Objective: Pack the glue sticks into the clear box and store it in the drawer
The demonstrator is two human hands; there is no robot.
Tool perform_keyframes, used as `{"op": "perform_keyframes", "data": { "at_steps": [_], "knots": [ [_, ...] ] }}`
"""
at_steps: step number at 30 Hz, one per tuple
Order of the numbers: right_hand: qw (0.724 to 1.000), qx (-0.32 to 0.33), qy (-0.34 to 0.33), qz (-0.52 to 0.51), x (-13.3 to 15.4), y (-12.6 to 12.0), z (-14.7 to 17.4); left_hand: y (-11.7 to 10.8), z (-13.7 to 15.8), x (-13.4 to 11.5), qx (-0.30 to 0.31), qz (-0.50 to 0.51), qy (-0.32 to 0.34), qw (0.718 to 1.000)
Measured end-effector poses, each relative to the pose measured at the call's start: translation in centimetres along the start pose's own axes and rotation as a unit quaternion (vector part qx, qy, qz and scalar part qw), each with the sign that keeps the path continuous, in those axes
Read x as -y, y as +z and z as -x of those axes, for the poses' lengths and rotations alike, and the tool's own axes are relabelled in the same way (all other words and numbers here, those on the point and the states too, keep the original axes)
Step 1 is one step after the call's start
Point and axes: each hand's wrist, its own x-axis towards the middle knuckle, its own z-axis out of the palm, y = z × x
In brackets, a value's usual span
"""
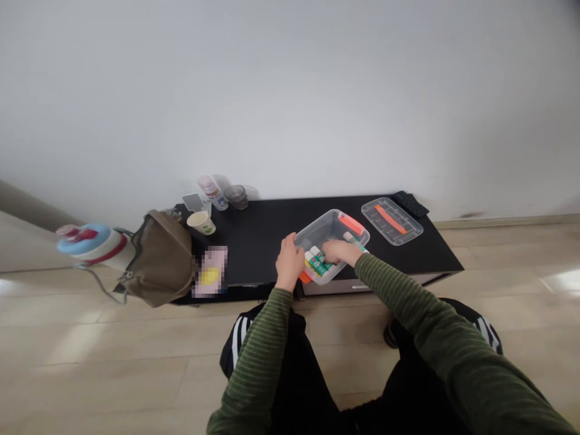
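Note:
A clear plastic storage box with orange latches stands open at the front of the black cabinet. My left hand is closed on its left rim. Inside the box lie several small green-and-white bottles with white caps, and another white-capped one leans by the right wall. Reaching down among them is my right hand, its fingers curled and partly hidden; what they hold cannot be made out. The box's clear lid, with an orange handle, lies apart at the back right.
On the black cabinet stand a paper cup, a spray can and a glass ashtray-like bowl at the left. A brown bag with a blue-topped bottle sits at the left end. A black remote-like object touches the lid.

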Motion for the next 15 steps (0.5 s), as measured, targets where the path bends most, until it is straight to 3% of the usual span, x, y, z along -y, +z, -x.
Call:
{"op": "perform_keyframes", "data": {
  "at_steps": [3,6,9,12,14,15],
  "knots": [
    [0.997,-0.079,-0.010,-0.022,-1.0,-0.6,0.8,0.0,-0.1,0.0,0.002,0.002,0.003,1.000],
    [0.965,-0.231,-0.040,-0.116,-2.7,-1.3,1.7,0.0,-0.1,0.0,0.003,0.002,0.004,1.000],
    [0.872,-0.410,-0.050,-0.261,-5.5,-2.0,2.5,0.0,-0.1,0.0,0.003,0.005,0.003,1.000],
    [0.737,-0.568,-0.014,-0.367,-9.4,-1.9,3.0,0.1,-0.1,0.1,0.002,0.011,0.001,1.000],
    [0.666,-0.632,0.041,-0.395,-12.2,-1.2,2.9,0.1,-0.2,0.2,0.002,0.012,0.001,1.000],
    [0.649,-0.641,0.076,-0.402,-13.6,-0.6,2.7,0.1,-0.2,0.2,0.003,0.012,0.001,1.000]
  ]
}}
